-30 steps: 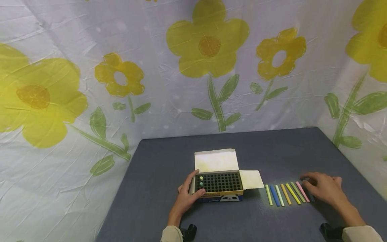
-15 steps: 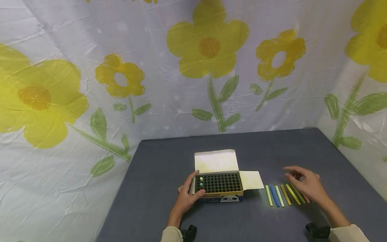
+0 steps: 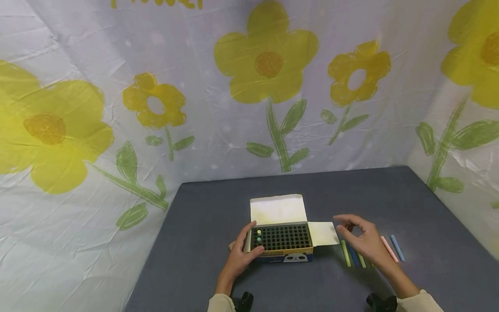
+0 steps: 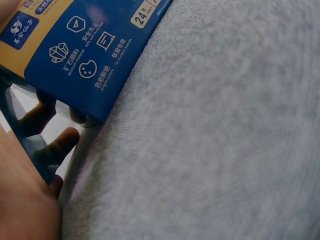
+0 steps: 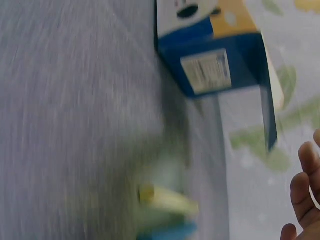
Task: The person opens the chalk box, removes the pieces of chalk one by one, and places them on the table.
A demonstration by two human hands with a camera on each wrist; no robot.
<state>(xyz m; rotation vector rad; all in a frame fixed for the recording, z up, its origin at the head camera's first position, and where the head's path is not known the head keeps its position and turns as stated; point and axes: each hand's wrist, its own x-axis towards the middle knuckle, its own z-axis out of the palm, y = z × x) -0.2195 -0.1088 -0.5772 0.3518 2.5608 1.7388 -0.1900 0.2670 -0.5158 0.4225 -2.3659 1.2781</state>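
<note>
A chalk box [image 3: 288, 256] lies with its lid and side flap folded out, showing a dark grid of round holes. Two chalk ends [image 3: 259, 232], one yellow-green and one teal, poke up from its leftmost column. My left hand [image 3: 238, 255] grips the box's left end, thumb at the front and a finger at the back. With nothing between its loosely bent fingers, my right hand [image 3: 366, 240] hovers over a row of chalk sticks, hiding the middle ones. Uncovered at the right end are a pink chalk [image 3: 389, 248] and a blue chalk [image 3: 397, 248].
A yellow-green chalk [image 3: 345, 254] marks the row's left end, just right of the white side flap [image 3: 323, 234]. The raised white lid [image 3: 278, 209] stands behind the box. A flower-printed curtain [image 3: 218, 130] borders the dark table [image 3: 202, 216] at the back and sides.
My right hand has travelled left from the row's right end, uncovering the blue and pink chalks and now covering the middle ones. The left hand and box stay in place.
</note>
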